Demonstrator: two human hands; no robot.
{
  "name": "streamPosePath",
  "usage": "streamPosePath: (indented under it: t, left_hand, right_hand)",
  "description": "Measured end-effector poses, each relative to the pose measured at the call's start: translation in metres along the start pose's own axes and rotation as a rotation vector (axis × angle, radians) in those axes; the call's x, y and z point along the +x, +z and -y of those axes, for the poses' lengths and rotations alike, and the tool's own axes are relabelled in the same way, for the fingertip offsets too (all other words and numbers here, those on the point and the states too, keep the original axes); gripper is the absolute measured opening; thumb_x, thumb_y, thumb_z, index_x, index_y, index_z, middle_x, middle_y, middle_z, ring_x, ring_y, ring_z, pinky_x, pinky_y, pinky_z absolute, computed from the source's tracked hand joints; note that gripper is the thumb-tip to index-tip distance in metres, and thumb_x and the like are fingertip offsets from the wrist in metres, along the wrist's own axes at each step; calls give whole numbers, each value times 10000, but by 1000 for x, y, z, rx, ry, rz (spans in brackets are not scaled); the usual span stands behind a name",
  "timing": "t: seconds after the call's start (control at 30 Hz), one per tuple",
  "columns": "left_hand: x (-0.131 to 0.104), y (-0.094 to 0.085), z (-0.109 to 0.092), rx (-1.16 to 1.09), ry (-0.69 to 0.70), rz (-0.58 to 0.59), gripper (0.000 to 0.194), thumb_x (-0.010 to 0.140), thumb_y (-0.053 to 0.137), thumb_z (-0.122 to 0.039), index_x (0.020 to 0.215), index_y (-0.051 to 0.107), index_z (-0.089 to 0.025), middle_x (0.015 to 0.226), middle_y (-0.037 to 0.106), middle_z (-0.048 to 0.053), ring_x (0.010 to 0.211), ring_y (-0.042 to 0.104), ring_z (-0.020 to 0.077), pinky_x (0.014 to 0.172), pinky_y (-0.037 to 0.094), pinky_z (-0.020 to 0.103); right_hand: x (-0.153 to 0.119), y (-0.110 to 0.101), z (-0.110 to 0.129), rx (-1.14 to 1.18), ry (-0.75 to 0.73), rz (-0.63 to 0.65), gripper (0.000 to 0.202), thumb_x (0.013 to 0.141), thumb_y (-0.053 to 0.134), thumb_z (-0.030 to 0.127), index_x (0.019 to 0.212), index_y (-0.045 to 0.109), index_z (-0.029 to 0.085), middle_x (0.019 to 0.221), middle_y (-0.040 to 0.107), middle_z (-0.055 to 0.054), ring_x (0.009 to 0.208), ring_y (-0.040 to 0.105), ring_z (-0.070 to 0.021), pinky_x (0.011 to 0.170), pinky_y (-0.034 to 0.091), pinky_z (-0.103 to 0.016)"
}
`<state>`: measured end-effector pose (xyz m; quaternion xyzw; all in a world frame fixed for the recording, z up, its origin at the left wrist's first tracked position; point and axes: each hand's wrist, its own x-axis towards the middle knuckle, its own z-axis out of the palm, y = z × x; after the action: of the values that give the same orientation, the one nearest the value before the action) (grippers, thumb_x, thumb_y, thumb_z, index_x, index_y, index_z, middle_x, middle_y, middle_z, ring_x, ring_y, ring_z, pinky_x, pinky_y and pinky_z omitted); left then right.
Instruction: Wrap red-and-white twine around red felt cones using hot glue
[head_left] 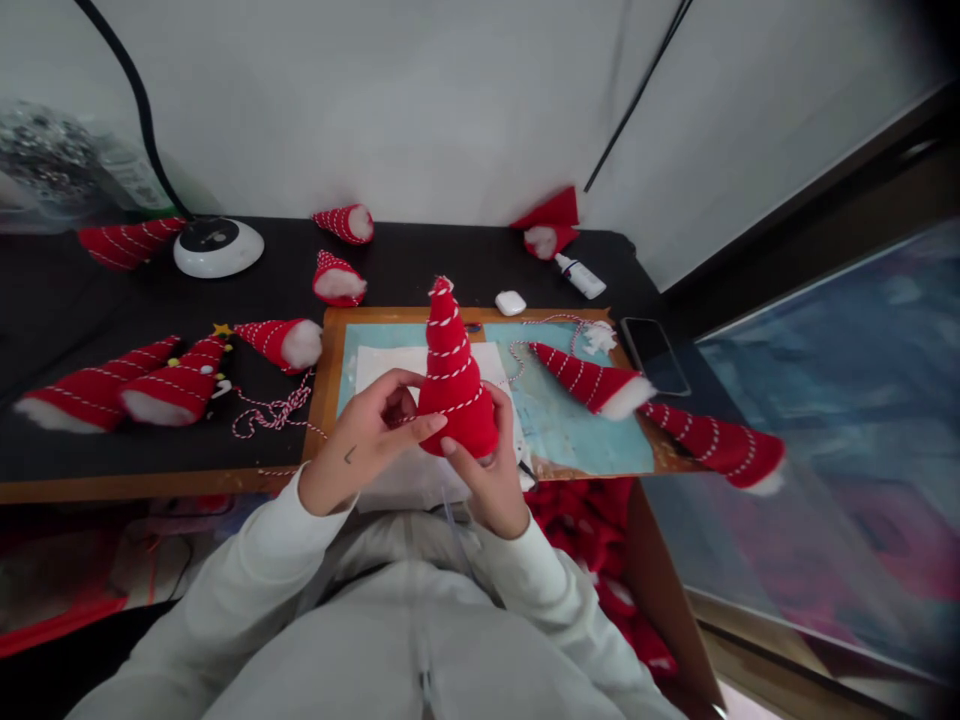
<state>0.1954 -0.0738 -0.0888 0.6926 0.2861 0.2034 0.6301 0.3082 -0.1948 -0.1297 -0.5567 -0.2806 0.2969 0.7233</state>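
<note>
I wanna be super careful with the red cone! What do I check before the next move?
1. Red cone held steady: ok. The right hand grips it, and the left hand touches its other side.
2. Striped cord going round the cone: ok. Its turns show from near the tip down towards the base.
3. Cord pinched in the left fingers: cannot tell. The hand hides that spot.
4. Fluffy stuffing inside: cannot tell. The cone's underside is hidden.
5. Loose cord tidy: not ok. It lies in a tangle on the black table.
6. White bottle standing up: not ok. It lies on its side.
</note>
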Motion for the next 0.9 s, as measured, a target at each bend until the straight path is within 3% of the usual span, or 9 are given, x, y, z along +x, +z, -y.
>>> streamPosePath:
  t: [0.17,0.3,0.47,0.67,0.8,0.9]
  left_hand:
    - [-1,-13,-12,206,-2,-22,321,802,744,-469,973,678,-206,707,546,-33,650,483,119,584,368,240]
    - [0,-13,-14,146,40,12,239,816,737,-416,900,677,-200,746,593,-22,687,504,123,628,397,242]
    - [-2,-6,-16,62,55,61,230,829,724,-373,765,611,-183,732,591,-26,680,499,114,623,385,237]
    - [-2,-2,-14,-20,54,18,265,815,729,-383,748,569,-184,730,560,-27,676,502,115,613,388,232]
    - [-2,2,-8,14,59,-60,278,820,725,-410,764,565,-190,752,564,-18,696,524,125,612,402,230]
    - [-3,5,-7,96,97,-113,253,827,720,-406,786,587,-194,750,580,-14,700,538,132,633,423,237]
  right_hand:
    - [5,-7,-3,308,164,32,523,773,769,374,1256,592,279,1239,678,-29,1155,631,-257,1069,458,-451]
    - [6,-4,4,569,345,47,407,754,751,443,1103,697,240,1112,760,-51,1167,653,-303,1083,461,-515]
    - [5,-3,8,715,425,77,344,759,703,482,999,736,237,1028,789,-51,1135,675,-318,1021,512,-541]
    - [8,0,-1,679,441,106,364,750,703,520,963,726,225,1013,782,-64,1102,676,-322,954,545,-513]
    - [10,1,-5,425,310,-54,288,802,706,410,1050,685,266,1080,748,1,1064,679,-226,974,528,-391]
    - [8,-2,-3,291,246,-79,333,852,651,501,1092,669,271,1129,733,-8,1070,677,-225,978,526,-392]
